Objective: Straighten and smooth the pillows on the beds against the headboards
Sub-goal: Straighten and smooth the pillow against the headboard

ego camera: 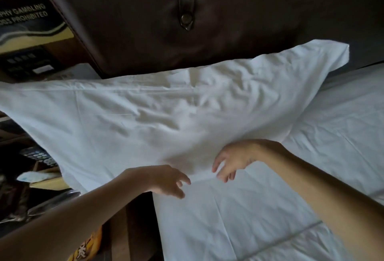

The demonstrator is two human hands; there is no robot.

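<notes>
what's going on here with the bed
A person is tidying a white pillow that lies along the dark headboard of a bed. The left hand and right hand reach toward the pillow's near edge with loosely spread fingers, gripping nothing. The pillow is still creased across the middle, and one end hangs past the side of the white bed sheet.

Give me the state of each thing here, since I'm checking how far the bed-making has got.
White fabric pillow: lying along the headboard, creased, left end hanging past the mattress edge.
Dark brown padded headboard: upright behind the pillow.
White bed sheet: spread flat, fold lines showing.
Left hand: fingers relaxed at the pillow's near edge, gripping nothing.
Right hand: fingers loosely spread at the same edge, gripping nothing.
</notes>
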